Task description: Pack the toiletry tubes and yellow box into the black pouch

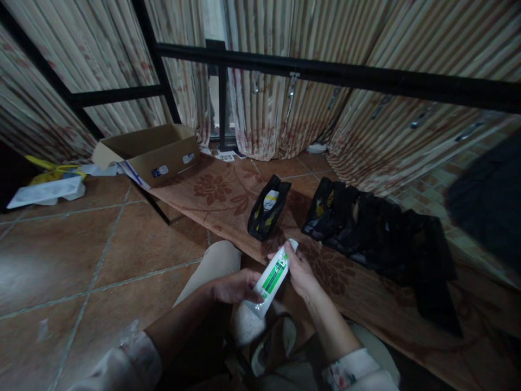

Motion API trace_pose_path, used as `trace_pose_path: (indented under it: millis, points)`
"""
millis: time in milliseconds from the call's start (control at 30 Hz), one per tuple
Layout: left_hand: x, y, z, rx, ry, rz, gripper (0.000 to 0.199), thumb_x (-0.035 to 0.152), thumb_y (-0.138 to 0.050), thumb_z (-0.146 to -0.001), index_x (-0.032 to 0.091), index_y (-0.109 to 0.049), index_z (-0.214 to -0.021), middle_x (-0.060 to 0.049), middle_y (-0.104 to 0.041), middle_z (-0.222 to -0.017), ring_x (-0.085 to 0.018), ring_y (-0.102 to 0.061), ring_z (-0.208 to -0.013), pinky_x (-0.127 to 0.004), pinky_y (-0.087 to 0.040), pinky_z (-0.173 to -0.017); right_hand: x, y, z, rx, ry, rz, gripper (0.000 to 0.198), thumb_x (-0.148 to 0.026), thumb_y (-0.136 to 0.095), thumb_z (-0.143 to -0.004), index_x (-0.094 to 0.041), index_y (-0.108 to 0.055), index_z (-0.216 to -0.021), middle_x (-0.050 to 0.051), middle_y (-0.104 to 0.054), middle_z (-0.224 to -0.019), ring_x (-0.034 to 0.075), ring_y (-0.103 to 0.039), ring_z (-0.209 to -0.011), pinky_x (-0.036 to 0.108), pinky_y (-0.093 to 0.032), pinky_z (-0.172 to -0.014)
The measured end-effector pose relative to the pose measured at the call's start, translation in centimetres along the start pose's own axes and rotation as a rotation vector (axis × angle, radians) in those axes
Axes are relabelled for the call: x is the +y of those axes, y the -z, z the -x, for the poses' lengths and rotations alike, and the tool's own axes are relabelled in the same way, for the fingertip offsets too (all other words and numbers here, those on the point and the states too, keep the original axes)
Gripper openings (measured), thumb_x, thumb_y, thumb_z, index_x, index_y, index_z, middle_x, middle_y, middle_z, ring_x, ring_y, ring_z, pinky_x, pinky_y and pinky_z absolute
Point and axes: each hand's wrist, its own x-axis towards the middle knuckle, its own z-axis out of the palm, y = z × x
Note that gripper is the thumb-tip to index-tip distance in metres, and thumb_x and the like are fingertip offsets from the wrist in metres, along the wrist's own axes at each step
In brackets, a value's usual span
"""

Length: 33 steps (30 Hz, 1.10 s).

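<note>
A long white plastic packet (pixel 273 278) with a green printed label is held up between both hands above my lap. My left hand (pixel 238 286) grips its lower left edge, fingers closed on it. At the packet's upper right end, my right hand (pixel 298 269) pinches it with thumb and fingers. What is inside the packet cannot be made out. Just beyond the hands, an open black mesh pouch (pixel 268 209) stands on the patterned cloth, with something white and yellow inside.
Several black mesh pouches (pixel 366 222) stand in a row at right on the brown floral cloth (pixel 228 201). An open cardboard box (pixel 163 160) sits at its far left end. White foam pieces (pixel 49 190) and a yellow item (pixel 52 171) lie on the tiled floor. A black rail (pixel 293 62) crosses before curtains.
</note>
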Motion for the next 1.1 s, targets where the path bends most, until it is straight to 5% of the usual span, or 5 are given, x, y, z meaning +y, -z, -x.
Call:
trace_pose_path:
  millis: [400, 667, 1100]
  points:
    - [-0.2, 0.2, -0.3, 0.02, -0.044, 0.01, 0.042, 0.034, -0.08, -0.061, 0.011, -0.06, -0.09, -0.001, -0.06, -0.079, -0.011, -0.054, -0.069, -0.022, -0.043, -0.064, -0.3, -0.3, 0.0, 0.04, -0.038, -0.061, 0.054, -0.068, -0.065, -0.065, -0.018, -0.058, -0.085, 0.006, -0.073, -0.069, 0.016, -0.064, -0.053, 0.025, -0.048, -0.052]
    - [-0.3, 0.4, -0.6, 0.097, -0.088, -0.083, 0.051, 0.028, -0.081, -0.058, 0.013, -0.058, -0.1, 0.0, -0.057, -0.082, -0.01, -0.05, -0.072, -0.02, -0.039, -0.061, -0.2, 0.3, -0.8, 0.101, -0.038, -0.061, 0.054, -0.064, -0.064, -0.069, -0.019, -0.062, -0.099, 0.004, -0.073, -0.073, 0.018, -0.067, -0.07, 0.024, -0.047, -0.059]
    - [-0.9, -1.2, -0.9, 0.169, -0.09, 0.046, 0.047, 0.055, -0.066, -0.071, 0.009, -0.063, -0.082, -0.005, -0.062, -0.072, -0.01, -0.053, -0.058, -0.021, -0.038, -0.055, 0.4, 1.1, -1.6, 0.079, -0.035, -0.029, 0.058, -0.067, -0.06, -0.07, -0.019, -0.062, -0.102, 0.005, -0.073, -0.077, 0.02, -0.067, -0.074, 0.028, -0.049, -0.065]
